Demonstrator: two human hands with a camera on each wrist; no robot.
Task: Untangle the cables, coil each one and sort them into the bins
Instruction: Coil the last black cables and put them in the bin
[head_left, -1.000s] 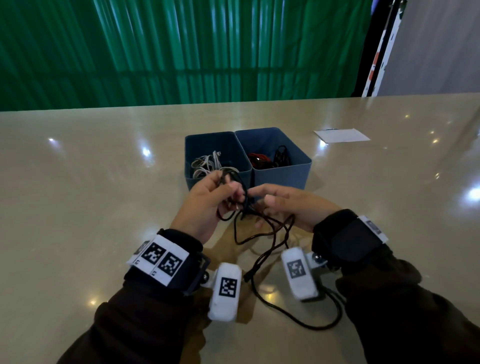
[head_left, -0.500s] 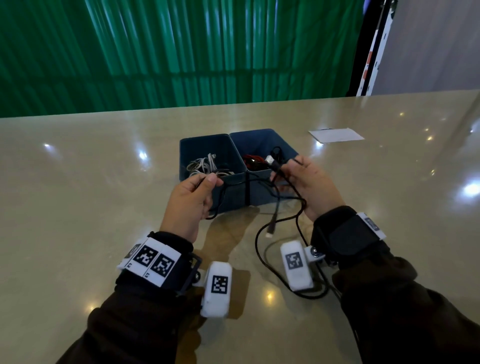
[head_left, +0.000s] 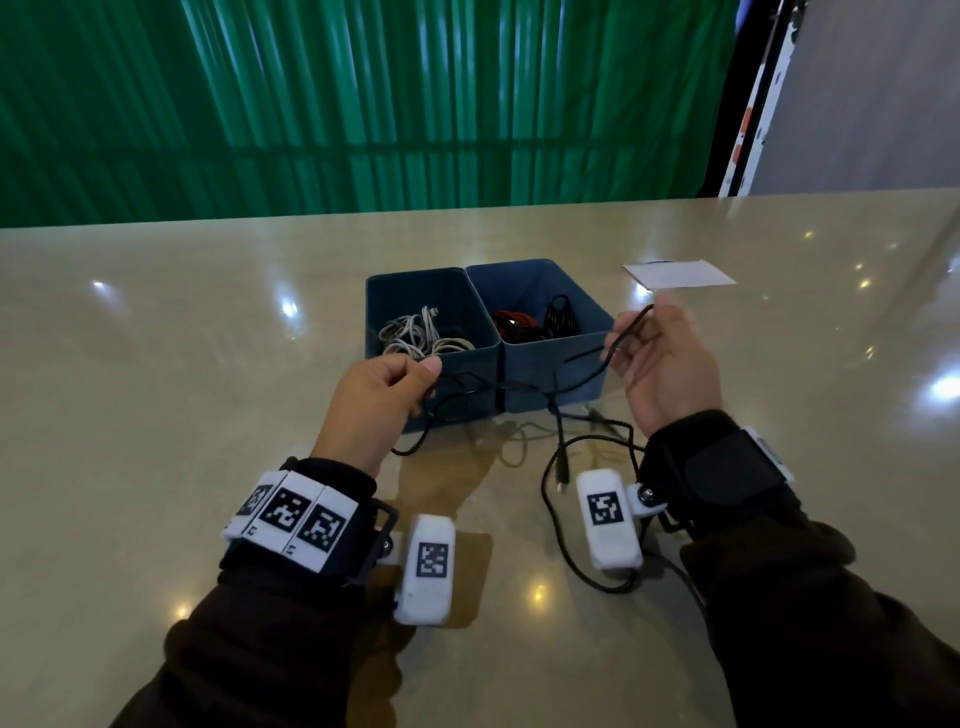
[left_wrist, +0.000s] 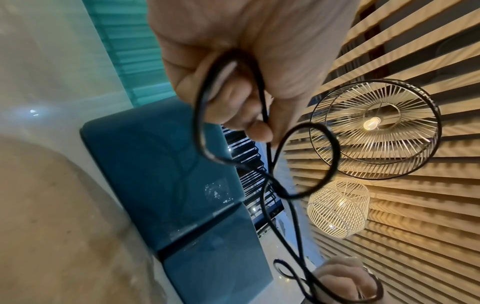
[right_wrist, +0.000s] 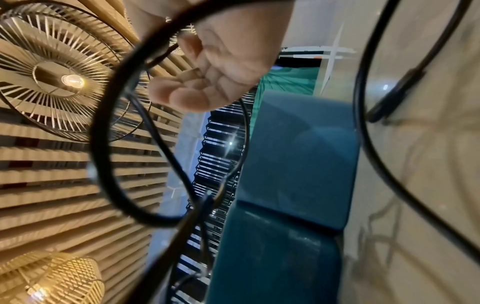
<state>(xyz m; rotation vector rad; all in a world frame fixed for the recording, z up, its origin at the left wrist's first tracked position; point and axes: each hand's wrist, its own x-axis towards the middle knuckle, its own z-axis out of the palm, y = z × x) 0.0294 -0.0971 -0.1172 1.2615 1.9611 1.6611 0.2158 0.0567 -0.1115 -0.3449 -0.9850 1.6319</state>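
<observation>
A black cable (head_left: 524, 387) stretches between my two hands just in front of the two blue bins. My left hand (head_left: 421, 379) grips one end of it in curled fingers, with a loop (left_wrist: 205, 115) hanging from the fist. My right hand (head_left: 621, 343) pinches the cable higher up, beside the right bin (head_left: 550, 358). The slack hangs down to the table (head_left: 156, 415) in loops, and a plug end (head_left: 561, 475) dangles near my right wrist. The left bin (head_left: 410, 291) holds white cables (head_left: 415, 338). The right bin holds a red cable (head_left: 511, 325) and a black coil (head_left: 558, 314).
A white sheet of paper (head_left: 680, 274) lies on the table behind the right bin. A green curtain (head_left: 363, 104) hangs behind the table's far edge. In the right wrist view a cable loop (right_wrist: 103, 144) hangs close before the bins (right_wrist: 298, 154).
My hands have drawn apart, the right one moving right and up. The bunched black cable has been pulled out into a line between them, and its loops on the table have shifted.
</observation>
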